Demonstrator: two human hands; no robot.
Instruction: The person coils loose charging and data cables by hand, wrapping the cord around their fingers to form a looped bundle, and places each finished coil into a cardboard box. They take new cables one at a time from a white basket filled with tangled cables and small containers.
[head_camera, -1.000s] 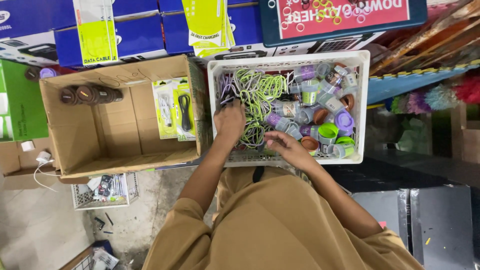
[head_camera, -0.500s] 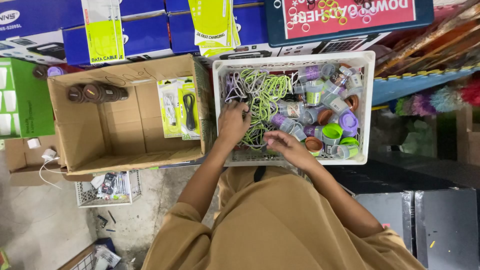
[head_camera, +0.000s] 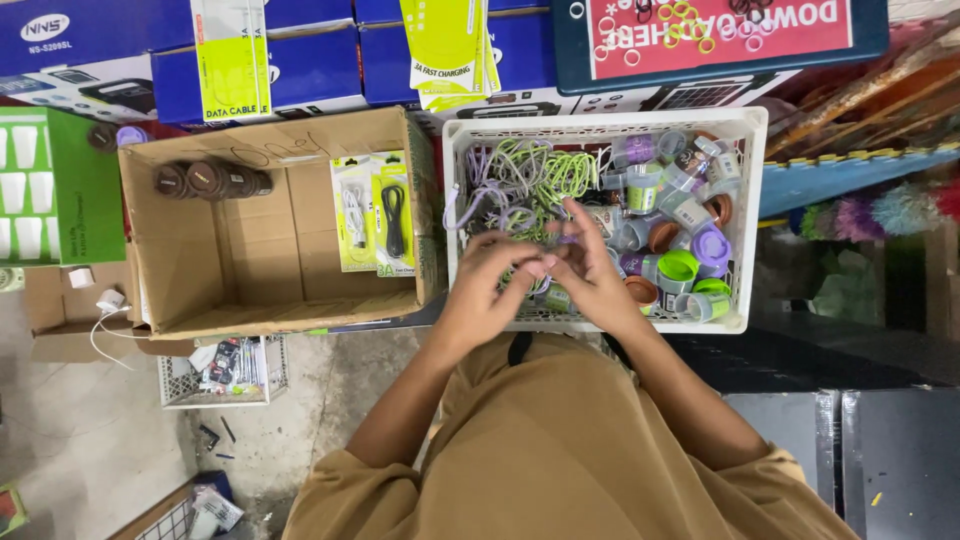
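My left hand (head_camera: 487, 290) has come over to meet my right hand (head_camera: 590, 275), fingers pinched together on a small purple cable (head_camera: 562, 243) above the white basket (head_camera: 748, 215).

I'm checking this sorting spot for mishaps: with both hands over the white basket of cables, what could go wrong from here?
1. The green and purple cables lie in a tangled heap, so pulling one with the left hand or right hand may drag others out.
2. The small capped tubs are piled loosely against the white basket wall; a snagged cable could tip some over.
3. The basket seems to rest near the lap edge and might slide.
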